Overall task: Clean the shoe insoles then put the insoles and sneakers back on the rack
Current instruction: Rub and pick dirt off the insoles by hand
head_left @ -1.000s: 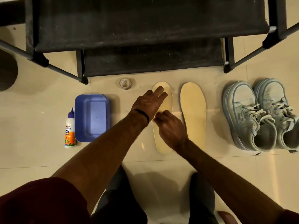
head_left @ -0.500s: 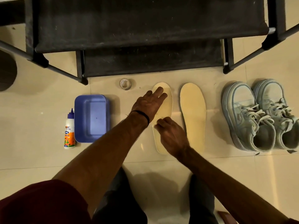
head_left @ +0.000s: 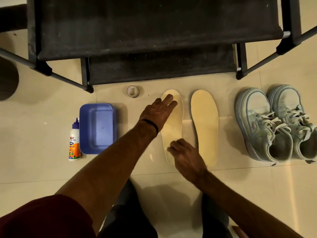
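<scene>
Two pale yellow insoles lie side by side on the tiled floor in front of the black shoe rack (head_left: 154, 31). My left hand (head_left: 158, 111) presses flat, fingers straight, on the toe end of the left insole (head_left: 175, 124). My right hand (head_left: 186, 156) is over that insole's heel end, blurred, with bent fingers touching it; I see nothing in the hand. The right insole (head_left: 205, 124) lies untouched. A pair of light blue sneakers (head_left: 262, 124) stands upright to the right, toes toward the rack.
A blue plastic tray (head_left: 97, 105) and a glue bottle (head_left: 74, 143) sit on the floor to the left. A small tape roll (head_left: 132, 91) lies near the rack's foot. My knees are at the bottom of the view.
My right hand has slid along the left insole from its middle toward the heel. My left hand has stayed on the toe end.
</scene>
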